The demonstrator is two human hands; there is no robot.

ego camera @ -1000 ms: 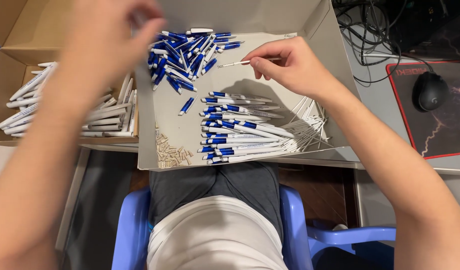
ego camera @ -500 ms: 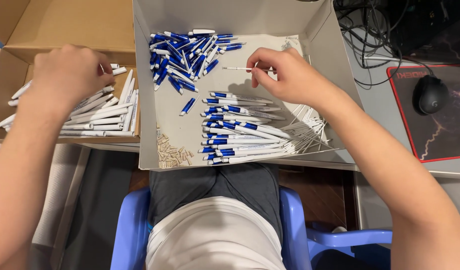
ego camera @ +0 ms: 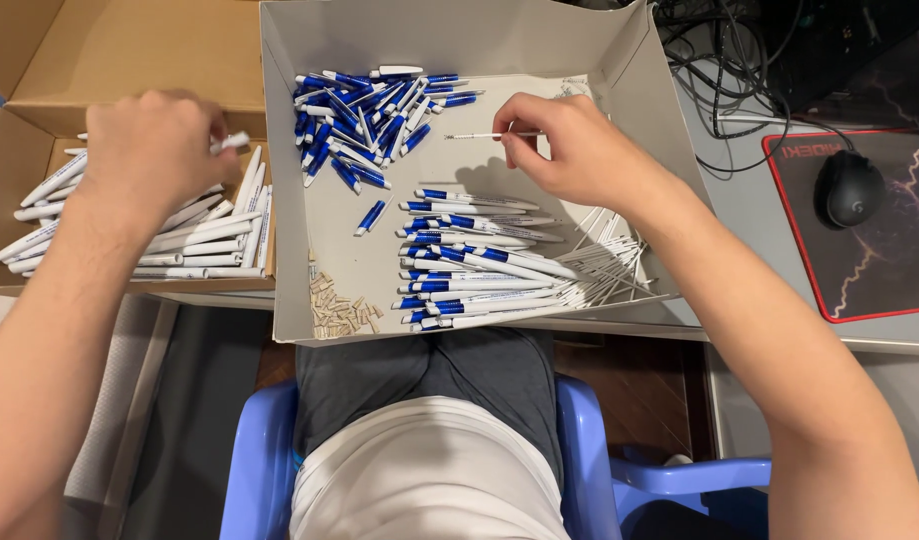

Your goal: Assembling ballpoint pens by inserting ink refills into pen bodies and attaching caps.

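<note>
The left hand [ego camera: 154, 150], knuckles up, pinches a white pen barrel [ego camera: 231, 142] over the brown box [ego camera: 9, 160]. The right hand [ego camera: 569, 150], wrist bent, grips a thin refill [ego camera: 479, 135] just beyond the blue caps [ego camera: 364, 110].

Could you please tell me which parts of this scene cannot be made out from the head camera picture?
- Left hand: its palm and fingertips face away, so its grip on the white pen barrel is hidden.
- Cardboard box: cut off by the left edge; the hand covers some of its barrels.
- Small springs in the grey tray: too small to count.
- Thin refills: partly hidden under the right hand's forearm.
</note>
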